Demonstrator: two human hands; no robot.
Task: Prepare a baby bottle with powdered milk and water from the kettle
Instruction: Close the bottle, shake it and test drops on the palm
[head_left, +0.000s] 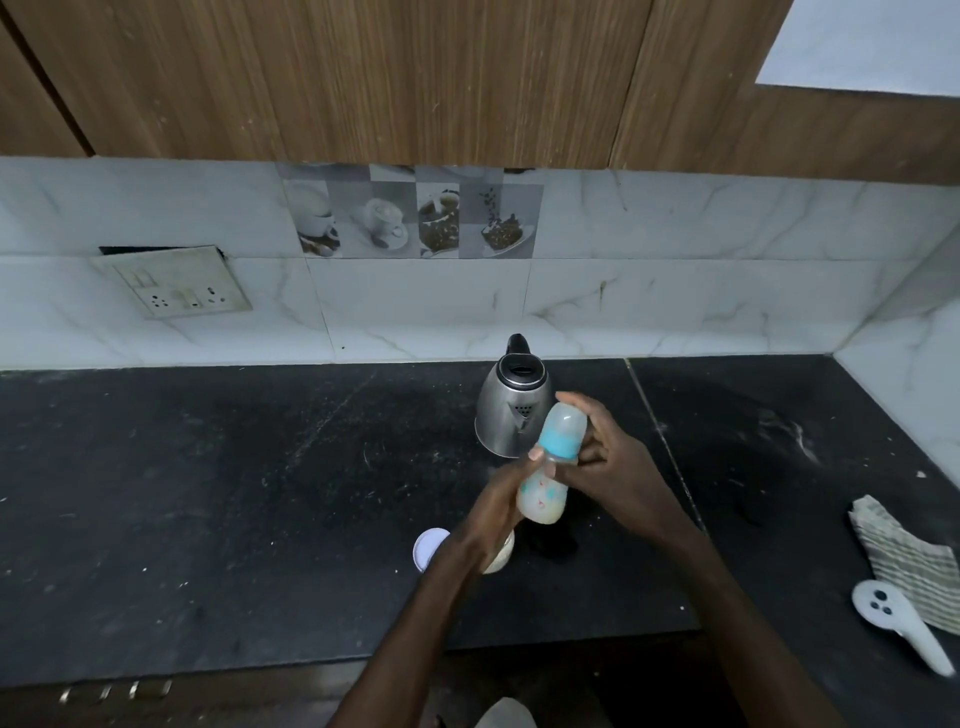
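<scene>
I had the left hand (493, 509) curled round the lower body of the baby bottle (543, 499), the right hand (608, 457) wrapped round its blue cap (561, 441). I judged the cap must sit tight before shaking. The smooth translucent plastic looked milky inside; the rounded steel kettle (511, 410) stood just behind the hands.

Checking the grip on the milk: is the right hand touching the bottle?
Touching. The head view shows the right hand with fingers curled round the bottle at its blue top.
</scene>
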